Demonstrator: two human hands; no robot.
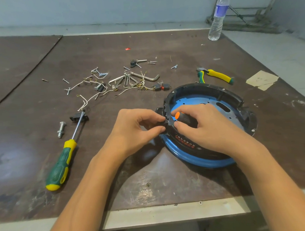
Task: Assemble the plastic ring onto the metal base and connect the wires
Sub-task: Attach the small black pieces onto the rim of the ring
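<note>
The blue base (199, 161) stands on the right part of the counter (151, 181), near its front edge. Bare counter lies before it and between the arms. A green screwdriver (62, 159) lies at the left, and wires (88, 99) lie behind. The black ring (204, 90) sits on the base. The left hand (134, 128) pinches the ring's left edge. The right hand (206, 127) grips a small screwdriver (180, 116).

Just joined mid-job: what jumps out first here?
Both hands meet at the near-left edge of the black plastic ring, which sits on the blue metal base: the left hand pinches a small black part there, the right hand grips an orange-capped tool. Left of them lies a green and yellow screwdriver; beyond, scattered screws, wires and hex keys.
</note>
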